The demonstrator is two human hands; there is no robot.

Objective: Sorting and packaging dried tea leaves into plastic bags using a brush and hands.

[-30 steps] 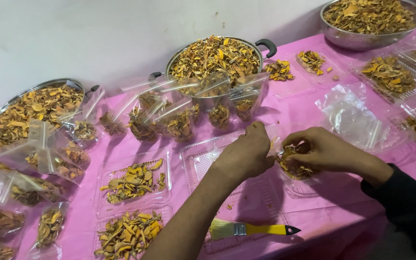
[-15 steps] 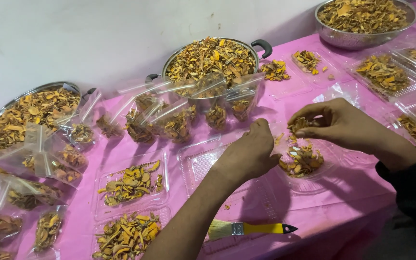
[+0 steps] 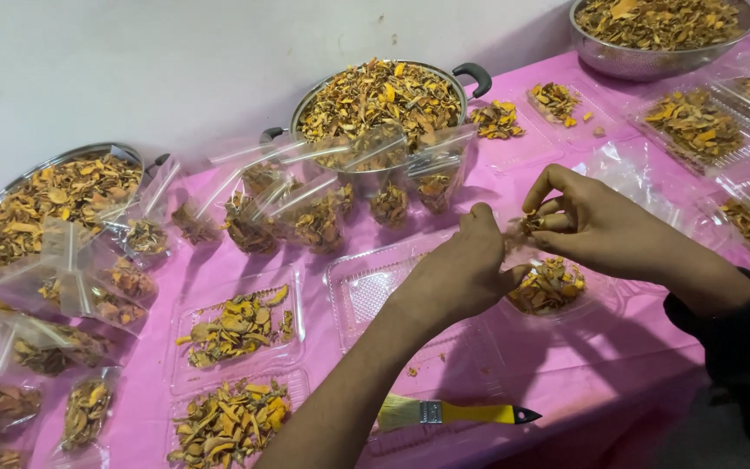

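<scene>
Right hand: the right hand (image 3: 596,221), right of centre in the frame, is pinching a small clump of dried yellow-brown slices (image 3: 531,223) between thumb and fingertips; most of the clump is lying hidden inside the grip.
Left hand: the left hand (image 3: 462,269), at the centre, is curling its fingers downward beside the right one; whether it is gripping anything cannot be told, since its palm is facing away.
Hidden parts: the left hand is covering the near edge of a clear plastic tray (image 3: 366,287); the dark sleeve (image 3: 740,347) is running out of the frame at the right.
Held thing: the slices are looking shrivelled, orange-yellow and brown, irregular in shape.
Where it is: the clump is hanging just above a small heap of the same slices (image 3: 549,285) lying on clear plastic on the pink tabletop (image 3: 566,373).
Nearby: a yellow-handled brush (image 3: 444,412) is lying at the lower centre; filled trays (image 3: 236,326) are sitting at the lower left.
Further out: clear bags (image 3: 305,213) are leaning against a heaped metal pot (image 3: 379,100) at the upper centre; another metal pan (image 3: 45,204) at the left and a bowl (image 3: 661,26) at the upper right are being cut off by the frame edges.
</scene>
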